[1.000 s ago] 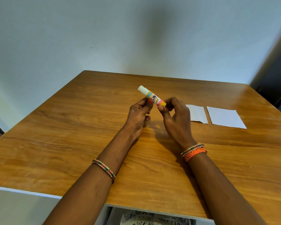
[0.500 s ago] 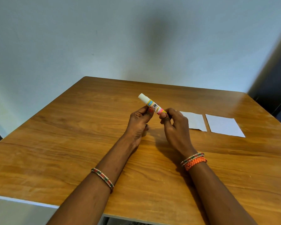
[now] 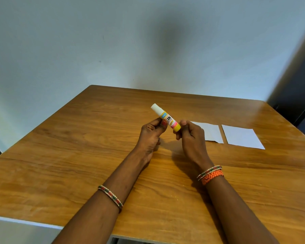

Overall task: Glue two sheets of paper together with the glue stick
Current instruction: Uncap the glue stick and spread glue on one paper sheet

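Yellow glue stick — both hands

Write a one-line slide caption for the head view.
Both hands, left hand and right hand, hold a capped glue stick above a wooden table; two paper sheets lie alongside.

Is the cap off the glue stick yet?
No, the glue stick carries its white cap at the upper end, while the left hand and right hand pinch its body.

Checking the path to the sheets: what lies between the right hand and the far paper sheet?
In the head view, the nearer paper sheet, partly hidden behind the right hand, then a bare strip of wooden table before the far paper sheet.
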